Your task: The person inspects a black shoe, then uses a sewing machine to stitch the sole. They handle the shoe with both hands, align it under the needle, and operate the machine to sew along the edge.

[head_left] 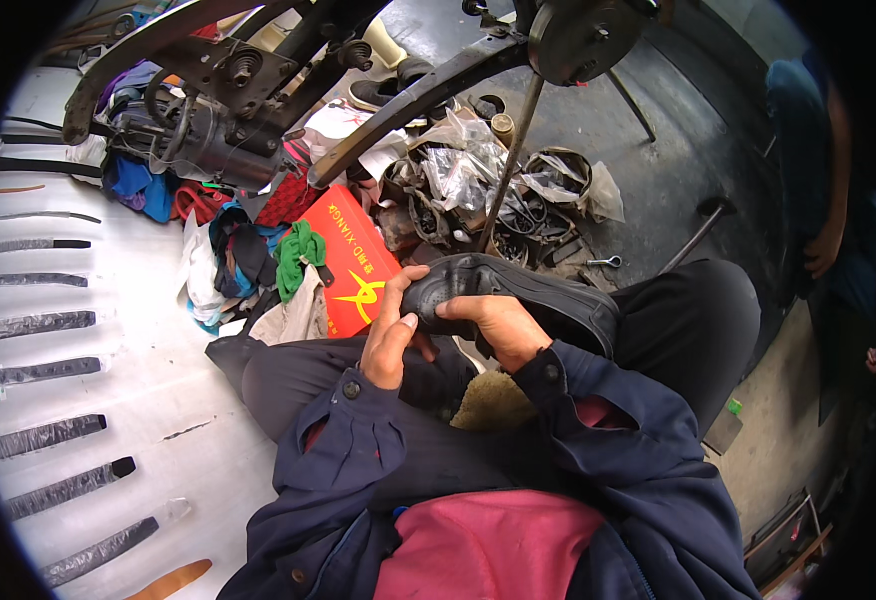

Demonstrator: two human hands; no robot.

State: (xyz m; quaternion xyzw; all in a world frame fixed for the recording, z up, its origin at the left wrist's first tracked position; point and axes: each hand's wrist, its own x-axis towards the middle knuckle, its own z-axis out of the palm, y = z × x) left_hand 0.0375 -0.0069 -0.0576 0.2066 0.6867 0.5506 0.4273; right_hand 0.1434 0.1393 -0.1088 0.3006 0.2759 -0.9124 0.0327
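A black leather shoe (543,295) lies sideways above my lap, its toe to the left and its opening toward my right knee. With its fingers at the toe tip, my left hand (391,335) grips the front end of the shoe. My right hand (503,325) holds it from the near side, thumb laid on the creased toe cap; the other fingers are mostly hidden beneath. Under the shoe, between my legs, shows a fuzzy tan pad (493,400).
A black iron machine (228,140) with a round wheel (588,40) stands ahead. Beyond the shoe are a red box (353,255), a green cloth (298,258) and bags of scraps (468,175). Wrapped belts (43,437) lie on the white surface at left. Another person (808,150) is at right.
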